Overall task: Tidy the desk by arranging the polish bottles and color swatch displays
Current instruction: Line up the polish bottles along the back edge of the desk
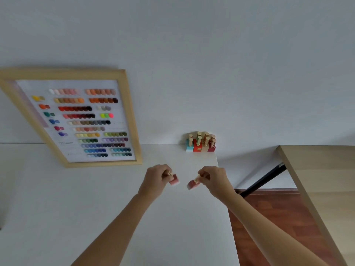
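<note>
My left hand (156, 178) grips a pink polish bottle (174, 180) by its gold cap, tilted, just above the white desk (76, 198). My right hand (215, 179) holds a darker red polish bottle (192, 185) by its cap, also tilted. The two bottles are a short gap apart. At the desk's far right corner, against the wall, stands a cluster of several polish bottles (200, 144) with gold caps. A wood-framed color swatch display (76, 116) leans against the wall at the back left.
The desk's right edge (228, 208) drops to a reddish wood floor (272, 217). A light wooden table (322, 185) with a black leg (263, 181) stands to the right. A white wall runs behind the desk.
</note>
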